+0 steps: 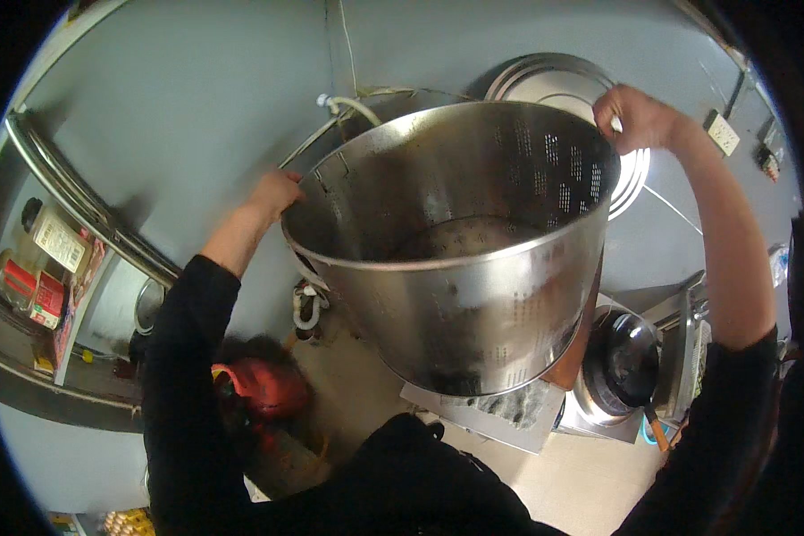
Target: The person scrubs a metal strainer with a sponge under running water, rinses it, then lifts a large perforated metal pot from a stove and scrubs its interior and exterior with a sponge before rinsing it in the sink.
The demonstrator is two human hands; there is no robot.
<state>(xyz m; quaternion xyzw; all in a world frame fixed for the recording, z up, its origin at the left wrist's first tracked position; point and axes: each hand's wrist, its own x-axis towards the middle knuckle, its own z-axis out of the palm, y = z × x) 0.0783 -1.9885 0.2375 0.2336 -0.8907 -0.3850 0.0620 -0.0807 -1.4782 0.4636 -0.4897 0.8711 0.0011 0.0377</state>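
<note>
Before me is a large stainless steel drum (455,295) with groups of small holes in its wall, tilted so that its inside and bottom show. My left hand (275,194) grips the drum's rim at the left. On the far right side of the rim, my right hand (633,120) is closed, with something small and white showing between its fingers. Behind the drum's right part, a round metal lid or disc (553,77) stands against the grey wall. A pale hose (355,107) shows just behind the rim.
A dark wok (633,358) with a wooden handle sits low at the right. Bottles (57,241) stand on a shelf at the left, and a red object (268,388) lies below. A socket strip (721,132) is on the wall. A white hose (305,308) hangs left of the drum.
</note>
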